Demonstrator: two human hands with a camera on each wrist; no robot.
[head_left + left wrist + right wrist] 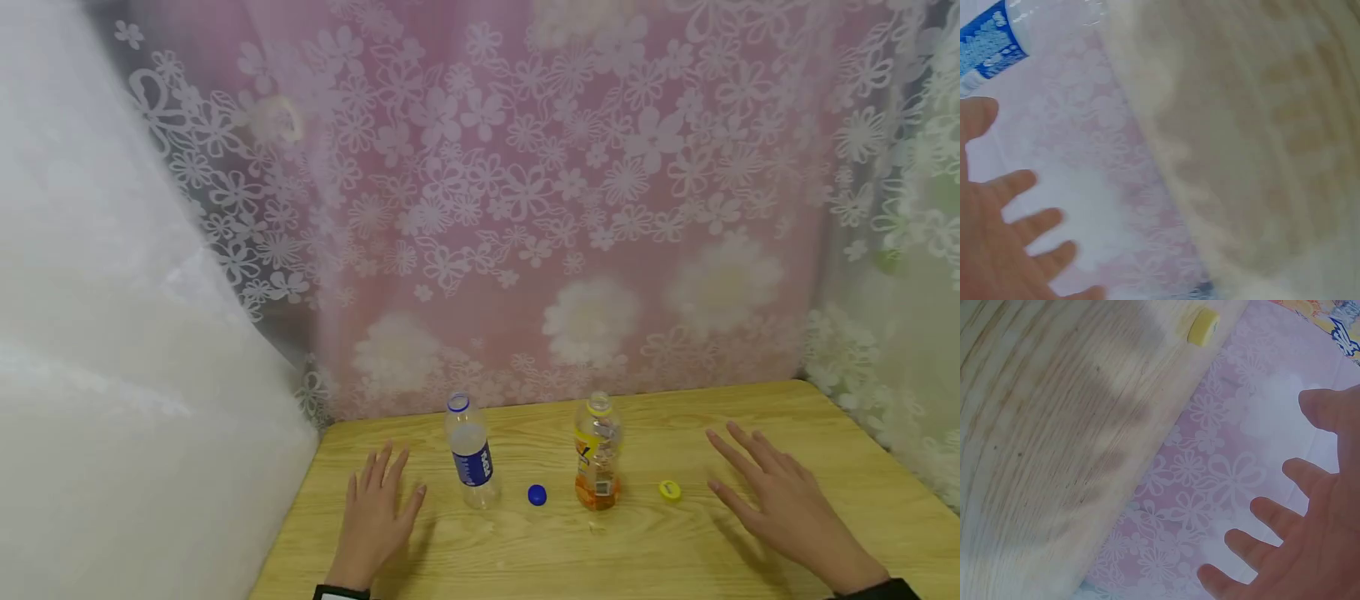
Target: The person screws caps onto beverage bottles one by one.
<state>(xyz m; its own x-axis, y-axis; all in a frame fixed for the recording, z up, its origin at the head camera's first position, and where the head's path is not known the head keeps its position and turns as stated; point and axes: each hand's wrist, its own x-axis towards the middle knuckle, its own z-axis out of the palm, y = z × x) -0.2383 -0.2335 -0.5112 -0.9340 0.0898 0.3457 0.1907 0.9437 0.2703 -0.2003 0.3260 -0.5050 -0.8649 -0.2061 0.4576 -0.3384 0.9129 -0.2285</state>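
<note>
Both hands hold nothing, fingers spread. In the head view my left hand [377, 512] is over the table's left part, left of a clear bottle [472, 458] with a blue label and no cap on its neck. A blue cap [537, 495] lies between that bottle and a second uncapped one, a yellow-labelled bottle [597, 454] with some orange liquid at its bottom. To the right of it lies a yellow cap [670, 490]. My right hand [783, 504] hovers farther right, its fingers pointing toward the yellow cap. The left wrist view shows the blue label [991, 44] near the thumb.
The wood-grain table [525, 558] ends at the back against a pink curtain [495, 250] with white flowers. White sheeting [135, 358] hangs along the left side, and a floral lace curtain [915, 333] hangs at the right.
</note>
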